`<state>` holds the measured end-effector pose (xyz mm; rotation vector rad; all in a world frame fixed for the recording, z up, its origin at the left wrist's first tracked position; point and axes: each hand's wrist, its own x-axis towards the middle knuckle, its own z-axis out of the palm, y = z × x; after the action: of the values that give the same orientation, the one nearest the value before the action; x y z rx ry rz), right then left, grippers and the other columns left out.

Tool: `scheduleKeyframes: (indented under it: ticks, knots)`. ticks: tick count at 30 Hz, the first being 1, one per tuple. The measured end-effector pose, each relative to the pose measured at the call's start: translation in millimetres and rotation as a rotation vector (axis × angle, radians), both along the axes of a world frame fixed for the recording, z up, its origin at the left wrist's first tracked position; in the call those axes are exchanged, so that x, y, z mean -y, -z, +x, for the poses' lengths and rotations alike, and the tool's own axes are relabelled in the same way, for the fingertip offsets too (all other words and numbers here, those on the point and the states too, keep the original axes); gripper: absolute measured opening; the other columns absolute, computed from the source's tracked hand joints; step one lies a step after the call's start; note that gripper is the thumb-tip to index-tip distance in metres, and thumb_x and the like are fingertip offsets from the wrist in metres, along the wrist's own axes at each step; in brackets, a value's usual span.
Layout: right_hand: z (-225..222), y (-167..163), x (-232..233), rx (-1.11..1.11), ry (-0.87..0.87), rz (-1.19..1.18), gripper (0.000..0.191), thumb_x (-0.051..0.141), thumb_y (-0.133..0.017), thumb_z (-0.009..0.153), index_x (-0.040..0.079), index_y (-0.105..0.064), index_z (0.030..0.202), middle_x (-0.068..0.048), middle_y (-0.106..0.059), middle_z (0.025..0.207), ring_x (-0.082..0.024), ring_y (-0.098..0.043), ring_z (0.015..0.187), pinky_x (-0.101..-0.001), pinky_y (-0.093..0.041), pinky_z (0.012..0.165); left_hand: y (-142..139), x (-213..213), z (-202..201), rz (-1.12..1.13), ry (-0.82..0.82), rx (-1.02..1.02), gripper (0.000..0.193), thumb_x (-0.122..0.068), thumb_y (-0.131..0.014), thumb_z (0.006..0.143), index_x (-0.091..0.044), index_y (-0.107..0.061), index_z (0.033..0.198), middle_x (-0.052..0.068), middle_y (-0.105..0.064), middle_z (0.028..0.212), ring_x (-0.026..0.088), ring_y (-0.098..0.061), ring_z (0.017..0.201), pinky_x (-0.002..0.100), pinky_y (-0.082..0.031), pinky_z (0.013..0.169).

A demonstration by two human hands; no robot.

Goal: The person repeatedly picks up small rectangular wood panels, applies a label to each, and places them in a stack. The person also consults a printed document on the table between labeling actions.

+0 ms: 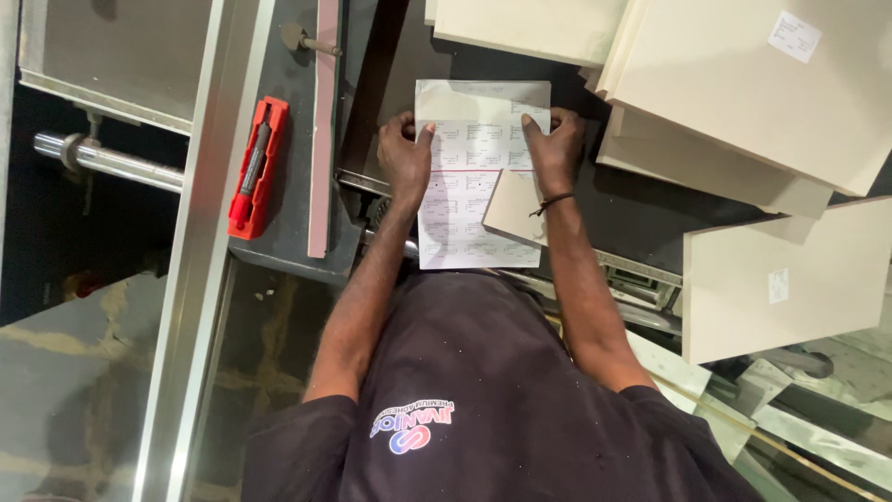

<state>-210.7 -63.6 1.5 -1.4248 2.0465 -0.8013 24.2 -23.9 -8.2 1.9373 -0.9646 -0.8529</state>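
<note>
A white sheet of printed labels [474,139] lies on a dark machine table [641,209] in front of me. My left hand [404,153] grips the sheet's left edge, thumb on top of the paper. My right hand [555,149] holds the right edge, index finger pressed on the sheet; a dark band circles that wrist. A small beige board piece [509,206] rests on the sheet just below my right wrist.
Beige boards with white stickers are stacked at the right [771,84] and lower right [780,279]; another lies at the top [530,28]. A red handled tool [258,167] lies left of a pink strip [323,130]. A metal rail [200,251] and steel rod [111,160] run at left.
</note>
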Motion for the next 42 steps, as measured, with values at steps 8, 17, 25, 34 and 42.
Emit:
scheduleKeyframes:
  ticks: [8,17,25,34,42]
  knots:
    - [-4,4,15,0.170,0.073,-0.133,0.028,0.017,-0.090,0.088,-0.002,-0.070,0.096,-0.008,-0.072,0.090,-0.014,-0.066,0.079,-0.0286,-0.056,0.072,-10,-1,9,0.095,-0.021,0.021,0.035,-0.019,-0.082,0.086,0.001,-0.068,0.110,0.011,-0.065,0.100,0.022,-0.067,0.085,0.039,-0.055,0.073]
    - [-26,2,26,0.690,-0.144,-0.128,0.024,-0.005,-0.081,0.090,0.001,-0.066,0.107,-0.002,-0.069,0.099,-0.008,-0.066,0.089,-0.0227,-0.056,0.080,13,7,-25,-0.193,0.370,0.191,0.036,-0.016,-0.077,0.095,-0.004,-0.065,0.127,0.010,-0.062,0.117,0.018,-0.067,0.088,0.033,-0.061,0.071]
    - [-39,8,37,0.843,-0.240,-0.033,0.033,-0.010,-0.077,0.093,-0.002,-0.069,0.124,-0.008,-0.075,0.115,-0.012,-0.071,0.100,-0.0269,-0.060,0.091,6,23,-30,-0.425,0.484,0.443,0.055,-0.029,-0.086,0.084,-0.006,-0.064,0.129,0.007,-0.061,0.107,0.025,-0.062,0.093,0.037,-0.053,0.079]
    - [-45,21,41,0.609,-0.230,-0.078,0.022,-0.007,-0.083,0.089,-0.002,-0.075,0.109,-0.006,-0.078,0.099,-0.008,-0.070,0.086,-0.0243,-0.059,0.079,32,23,-34,-0.439,0.586,0.614,0.061,-0.033,-0.081,0.093,-0.006,-0.058,0.142,0.010,-0.058,0.122,0.027,-0.057,0.110,0.044,-0.047,0.096]
    - [-44,14,40,0.477,-0.309,-0.124,0.013,-0.005,-0.082,0.093,-0.002,-0.075,0.103,-0.005,-0.076,0.093,-0.007,-0.067,0.082,-0.0233,-0.057,0.074,45,30,-38,-0.335,0.782,0.721,0.057,-0.026,-0.063,0.104,-0.007,-0.045,0.154,0.012,-0.046,0.151,0.028,-0.044,0.132,0.052,-0.034,0.113]
